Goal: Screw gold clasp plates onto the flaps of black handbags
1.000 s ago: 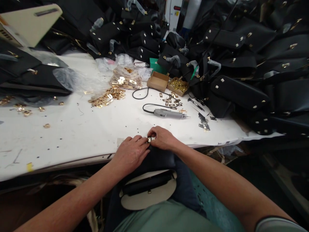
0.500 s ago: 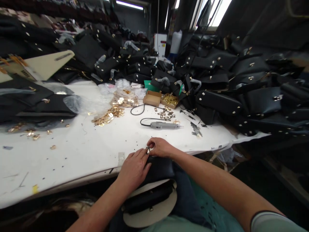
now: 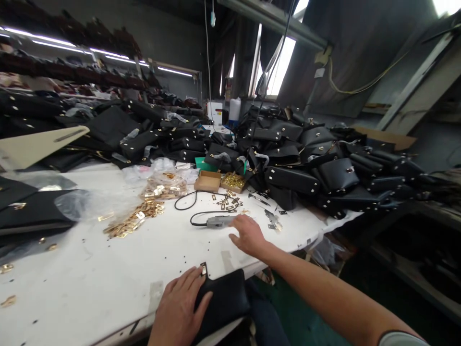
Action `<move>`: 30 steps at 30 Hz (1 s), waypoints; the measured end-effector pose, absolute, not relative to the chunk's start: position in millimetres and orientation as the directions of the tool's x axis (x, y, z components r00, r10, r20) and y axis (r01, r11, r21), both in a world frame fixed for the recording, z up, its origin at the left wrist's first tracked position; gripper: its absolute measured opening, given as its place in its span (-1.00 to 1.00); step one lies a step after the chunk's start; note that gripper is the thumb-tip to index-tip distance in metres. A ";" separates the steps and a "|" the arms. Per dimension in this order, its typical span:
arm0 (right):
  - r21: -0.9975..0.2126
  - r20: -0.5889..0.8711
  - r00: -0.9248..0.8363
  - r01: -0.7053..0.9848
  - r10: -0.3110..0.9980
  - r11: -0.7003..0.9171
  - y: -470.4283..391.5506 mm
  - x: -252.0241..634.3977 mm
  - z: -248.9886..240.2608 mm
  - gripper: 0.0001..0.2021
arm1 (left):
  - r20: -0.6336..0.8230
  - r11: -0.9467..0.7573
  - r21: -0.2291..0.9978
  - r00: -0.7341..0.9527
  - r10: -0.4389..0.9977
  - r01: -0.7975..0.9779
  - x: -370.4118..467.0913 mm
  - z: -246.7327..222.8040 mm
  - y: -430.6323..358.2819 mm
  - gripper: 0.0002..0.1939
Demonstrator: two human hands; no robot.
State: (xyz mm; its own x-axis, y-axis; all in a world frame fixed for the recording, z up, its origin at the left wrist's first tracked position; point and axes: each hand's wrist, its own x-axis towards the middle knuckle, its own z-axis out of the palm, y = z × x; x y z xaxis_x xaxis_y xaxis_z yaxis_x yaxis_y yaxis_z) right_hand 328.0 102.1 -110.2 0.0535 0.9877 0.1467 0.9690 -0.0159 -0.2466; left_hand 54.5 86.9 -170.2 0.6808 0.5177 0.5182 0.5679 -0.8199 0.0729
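From here I see black bag (image 3: pixel 226 298) (shiny fitting (image 3: pixel 203 270) at corner) at edge of table (image 3: pixel 144 259); grey corded driver (image 3: pixel 216 221) lying flat.

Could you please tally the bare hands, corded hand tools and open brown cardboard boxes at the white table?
Bare hands, left hand and right hand: 2
Corded electric screwdriver: 1
Open brown cardboard boxes: 2
Total: 5

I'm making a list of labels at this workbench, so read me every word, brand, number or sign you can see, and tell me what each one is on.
No text can be read in this view.
White cabinet at the back: red and yellow marks, too small to read.
Pale tag at upper right: no legible writing.
Grey handheld tool: any lettering is too small or blurred to read.
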 end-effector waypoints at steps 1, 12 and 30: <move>-0.189 0.142 0.061 0.981 0.988 -0.034 110.5 335.2 -108.8 -0.62 | 0.524 -0.822 0.073 0.679 0.514 0.565 54.4 -170.6 87.7 -0.72; -0.100 0.020 -0.038 0.994 0.999 0.040 148.9 331.7 -122.9 -0.69 | 0.529 -0.836 0.044 0.697 0.484 0.547 53.2 -176.3 93.8 -0.68; -0.217 -0.123 0.276 0.930 0.953 -0.297 222.0 432.6 -124.6 -0.79 | 0.526 -0.893 0.070 0.744 0.412 0.445 54.5 -160.6 113.3 -0.75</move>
State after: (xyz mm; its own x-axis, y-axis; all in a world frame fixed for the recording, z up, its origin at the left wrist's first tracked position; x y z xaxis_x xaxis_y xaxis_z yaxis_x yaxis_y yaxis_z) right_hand 432.6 222.0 -124.6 0.2758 0.9534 -0.1226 0.9300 -0.2969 -0.2166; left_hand 54.5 113.3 -160.6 0.7443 0.4119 0.5257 0.4450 -0.8928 0.0695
